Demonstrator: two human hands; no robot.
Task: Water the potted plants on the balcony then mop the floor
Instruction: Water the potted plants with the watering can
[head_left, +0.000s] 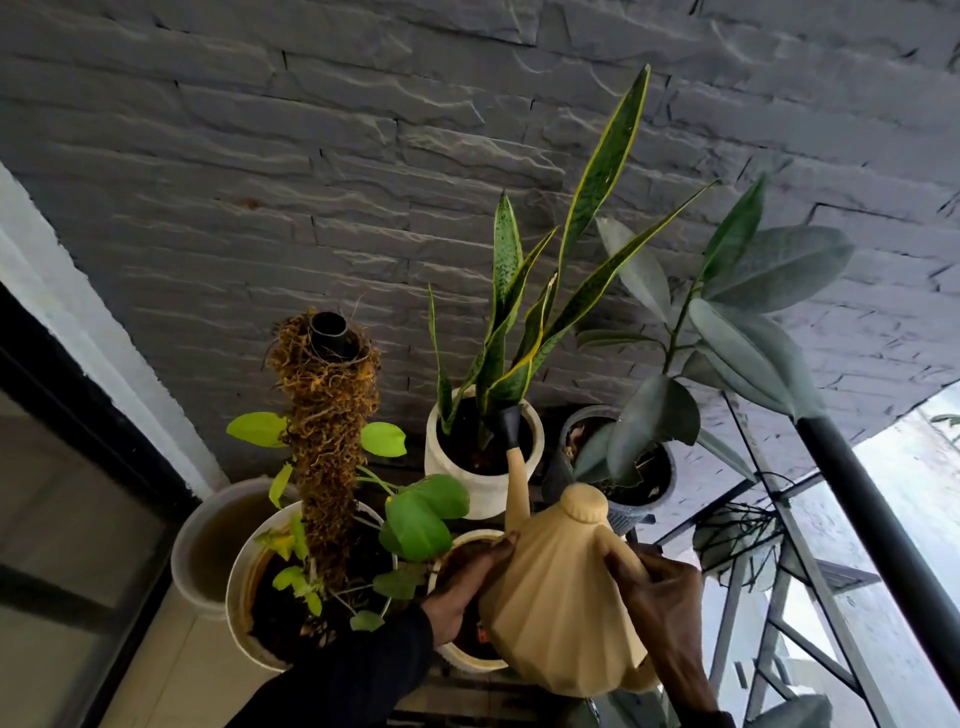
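Note:
A beige ribbed watering can (561, 608) is tilted forward. Its black spout tip (508, 426) reaches over the soil of the white pot (483, 488) that holds the snake plant (550, 291). My right hand (660, 592) grips the can's handle on its right side. My left hand (467, 587) rests with straight fingers against the can's left side. No stream of water is discernible. Left of it stands a white pot (244, 587) with a moss pole (327, 447) and light green leaves. A grey pot (639, 499) at the right holds a dark-leaved rubber plant (727, 332).
A small white pot (467, 660) sits under my left hand. An empty-looking pale pot (208, 540) stands far left by a dark door frame (78, 374). A grey stone wall (363, 156) is behind the plants. A black railing post (883, 545) and metal stand (748, 571) are on the right.

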